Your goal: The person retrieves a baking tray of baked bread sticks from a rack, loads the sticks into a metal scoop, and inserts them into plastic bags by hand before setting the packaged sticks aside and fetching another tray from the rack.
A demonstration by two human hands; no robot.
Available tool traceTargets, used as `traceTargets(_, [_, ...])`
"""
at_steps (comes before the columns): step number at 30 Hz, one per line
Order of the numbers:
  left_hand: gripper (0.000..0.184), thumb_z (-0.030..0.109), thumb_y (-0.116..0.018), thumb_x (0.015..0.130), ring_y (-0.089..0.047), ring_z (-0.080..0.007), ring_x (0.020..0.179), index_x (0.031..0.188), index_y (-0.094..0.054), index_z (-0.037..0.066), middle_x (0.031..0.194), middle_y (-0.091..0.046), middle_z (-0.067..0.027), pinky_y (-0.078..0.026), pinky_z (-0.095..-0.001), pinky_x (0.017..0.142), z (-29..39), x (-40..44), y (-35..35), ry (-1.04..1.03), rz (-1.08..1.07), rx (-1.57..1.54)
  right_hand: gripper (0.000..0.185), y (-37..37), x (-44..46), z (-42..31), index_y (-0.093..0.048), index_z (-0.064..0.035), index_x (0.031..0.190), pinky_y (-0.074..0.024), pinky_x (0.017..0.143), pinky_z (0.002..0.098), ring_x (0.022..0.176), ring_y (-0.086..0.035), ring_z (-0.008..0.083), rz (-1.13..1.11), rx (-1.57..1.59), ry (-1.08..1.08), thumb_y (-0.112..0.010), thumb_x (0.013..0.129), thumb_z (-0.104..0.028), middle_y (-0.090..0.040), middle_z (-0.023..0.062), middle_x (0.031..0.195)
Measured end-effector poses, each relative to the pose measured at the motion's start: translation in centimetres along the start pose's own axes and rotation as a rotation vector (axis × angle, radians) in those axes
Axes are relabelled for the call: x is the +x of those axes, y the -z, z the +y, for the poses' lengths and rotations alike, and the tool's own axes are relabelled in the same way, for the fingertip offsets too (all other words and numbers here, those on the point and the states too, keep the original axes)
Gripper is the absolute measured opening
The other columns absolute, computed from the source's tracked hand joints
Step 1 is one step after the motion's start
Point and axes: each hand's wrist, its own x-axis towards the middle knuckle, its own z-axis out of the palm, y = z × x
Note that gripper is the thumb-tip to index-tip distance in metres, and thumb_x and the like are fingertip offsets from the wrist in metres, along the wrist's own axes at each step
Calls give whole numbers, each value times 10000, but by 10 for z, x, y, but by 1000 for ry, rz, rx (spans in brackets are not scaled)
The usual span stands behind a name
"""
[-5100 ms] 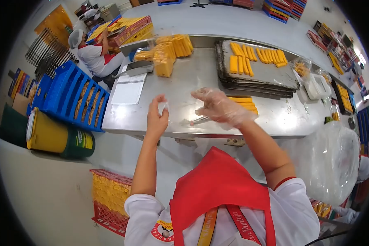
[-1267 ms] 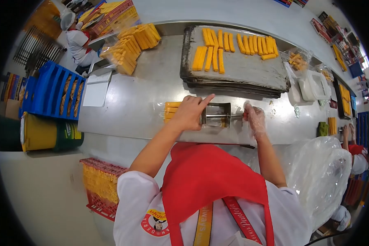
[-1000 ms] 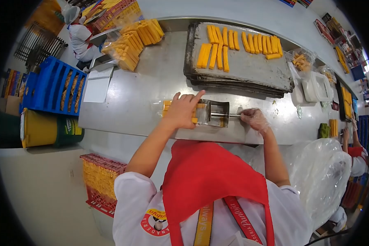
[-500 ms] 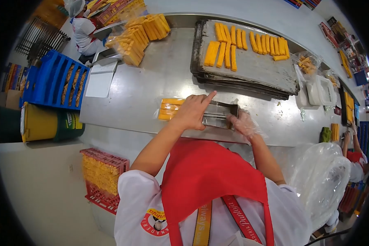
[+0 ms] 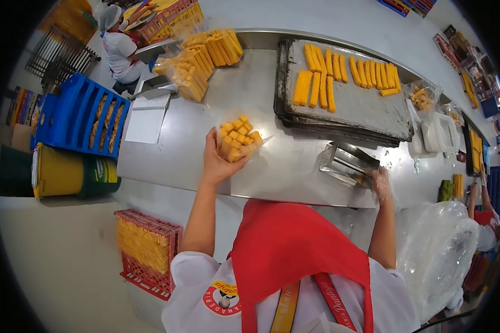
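My left hand is wrapped around a clear bag of yellow breadsticks, which stands with the stick ends facing up toward me. At the right, my right hand, in a thin clear plastic glove, grips the near right end of a narrow metal trough. No breadsticks show in the trough; its fingers are partly hidden behind the glove's folds. Beyond the trough, loose breadsticks lie in rows on a stack of dark baking trays.
Filled bags of breadsticks stand at the table's back left, near a spiral notebook. A plastic container sits at the right. Clear plastic bags bulge beside the table. Co-workers are at the far left and right.
The bag of breadsticks has come off the trough and been tipped upright in my left hand. My right hand has drawn the trough away to the right.
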Motion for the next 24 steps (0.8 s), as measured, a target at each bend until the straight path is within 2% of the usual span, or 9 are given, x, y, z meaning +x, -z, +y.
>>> traceTargets(2, [965,171,-928,583,-568,-273,1177,1370,-397,-1,1254,-557,-146,-483,-398,1013,-16,2,-11,33,48,-24,344,-5,-3,15,-649,33,1073,-463,893,437,988,-564,360,62,143,-124,-541,871,-223,-611,229,1049])
traceTargets(5, [972,142,-930,603,-552,-257,1194,1380,-364,-6,1262,-537,-148,-463,-384,1041,-25,25,-31,92,163,-135,323,-10,12,58,-661,2,1070,-459,861,464,1005,-560,422,9,-392,302,-544,890,-239,-604,274,1050])
traceTargets(7, [967,129,-925,611,-549,-265,1199,1381,-355,-5,1273,-531,-150,-457,-385,1048,-32,47,-40,122,222,-220,254,-19,3,49,-678,-24,1041,-458,839,485,1009,-556,450,51,-321,105,-562,898,-200,-594,295,1049])
traceTargets(9, [945,146,-921,632,-540,-282,1207,1372,-353,-4,1280,-518,-161,-443,-392,1061,-42,87,-52,54,336,-227,228,-23,-7,43,-703,-37,1016,-467,840,480,1020,-564,437,40,-468,220,-574,896,-182,-587,302,1038])
traceTargets(12, [1046,221,-931,646,-463,-354,1291,1440,-295,-19,1375,-439,-227,-381,-444,1118,-33,160,-52,-22,462,3,275,-36,-14,30,-672,9,1049,-473,842,462,1018,-577,398,79,-88,0,-596,885,-198,-590,275,1001])
traceTargets(16, [1161,361,-897,728,-310,-400,1441,1547,-185,-53,1536,-305,-280,-260,-439,1198,-37,222,-56,112,643,348,544,-48,-42,-43,-611,37,1182,-520,572,337,736,-644,221,-51,312,-339,-683,883,-412,-690,143,980])
traceTargets(20, [1055,347,-819,814,-234,-458,1469,1559,-176,-34,1582,-203,-307,-251,-487,1195,-16,193,-66,-35,484,277,586,-68,-61,-69,-592,66,1235,-577,640,350,846,-693,250,-275,536,-245,-687,903,-407,-705,170,991])
traceTargets(23, [883,383,-724,897,-236,-469,1465,1548,-273,-6,1577,-220,-313,-252,-534,1185,21,121,-77,29,121,247,609,-92,-73,-71,-559,24,1292,-616,740,397,833,-704,239,-674,663,-292,-692,932,-448,-696,144,1002])
traceTargets(24, [864,432,-698,910,-235,-467,1468,1548,-300,8,1581,-225,-307,-245,-570,1179,29,93,-78,68,-14,298,629,-101,-86,-86,-564,92,1302,-605,818,397,1025,-704,306,-673,695,-238,-647,963,-431,-701,237,1098])
